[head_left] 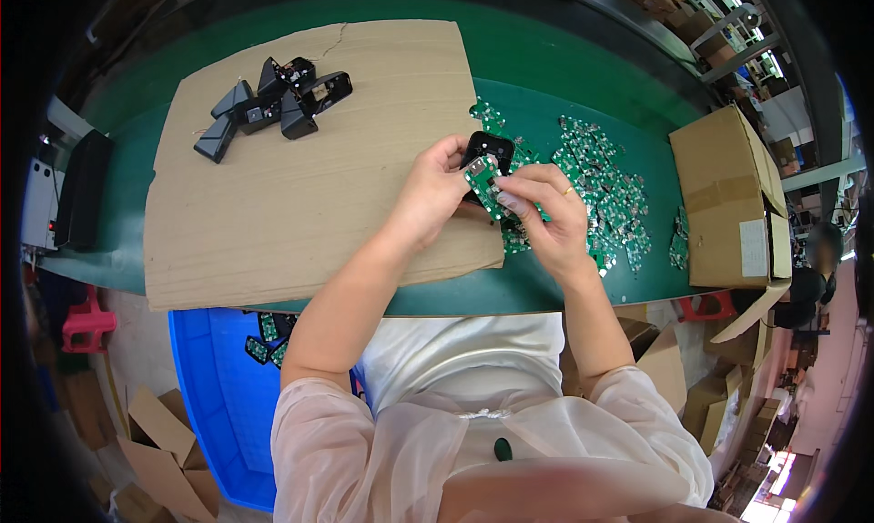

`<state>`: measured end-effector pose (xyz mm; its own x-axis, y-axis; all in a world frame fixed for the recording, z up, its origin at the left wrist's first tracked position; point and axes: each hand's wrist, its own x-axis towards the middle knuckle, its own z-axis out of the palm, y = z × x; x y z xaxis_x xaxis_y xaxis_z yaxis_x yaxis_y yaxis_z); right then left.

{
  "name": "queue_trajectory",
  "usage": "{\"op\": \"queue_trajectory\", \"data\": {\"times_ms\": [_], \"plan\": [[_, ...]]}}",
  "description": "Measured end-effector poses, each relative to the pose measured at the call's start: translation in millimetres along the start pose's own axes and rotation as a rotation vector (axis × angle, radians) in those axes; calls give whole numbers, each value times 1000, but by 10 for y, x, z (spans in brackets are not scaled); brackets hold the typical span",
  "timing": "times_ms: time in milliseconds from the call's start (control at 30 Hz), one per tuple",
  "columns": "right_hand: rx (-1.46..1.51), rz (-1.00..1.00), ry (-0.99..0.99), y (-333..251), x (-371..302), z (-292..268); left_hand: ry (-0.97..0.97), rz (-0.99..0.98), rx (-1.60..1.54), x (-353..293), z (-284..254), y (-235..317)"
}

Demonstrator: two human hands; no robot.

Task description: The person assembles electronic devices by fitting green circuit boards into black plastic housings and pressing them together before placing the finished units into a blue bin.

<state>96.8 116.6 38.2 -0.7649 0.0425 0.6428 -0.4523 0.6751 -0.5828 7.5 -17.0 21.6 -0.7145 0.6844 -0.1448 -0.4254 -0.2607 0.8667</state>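
Observation:
My left hand (439,182) is closed around a black plastic casing (492,146) above the right edge of the cardboard sheet. In front of that casing, my right hand (549,209) pinches a small green circuit board (482,173), tilted against the casing's open side. Whether the board touches the casing's inside cannot be made out, as fingers cover part of it. Beneath and to the right of my hands, a spread of loose green circuit boards (605,182) lies on the green table. Several black casings (298,104) sit in a cluster at the sheet's far left.
The flat cardboard sheet (273,213) covers the table's left part. At the right end stands a cardboard box (719,195). Below the table's front edge, a blue bin (214,386) holds several casings with boards (258,348). A red stool (88,323) is at the left.

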Motion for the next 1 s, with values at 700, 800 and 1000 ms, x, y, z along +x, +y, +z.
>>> {"op": "queue_trajectory", "data": {"times_ms": [700,800,1000], "plan": [[-413,-194,-18,-5,199,-101,-25,232,45,10,73,-100],[-429,-158,-11,-37,178,-105,-24,254,58,3,80,-104],[-476,-210,-8,-49,155,-67,-17,317,86,-38,138,-95]]}}
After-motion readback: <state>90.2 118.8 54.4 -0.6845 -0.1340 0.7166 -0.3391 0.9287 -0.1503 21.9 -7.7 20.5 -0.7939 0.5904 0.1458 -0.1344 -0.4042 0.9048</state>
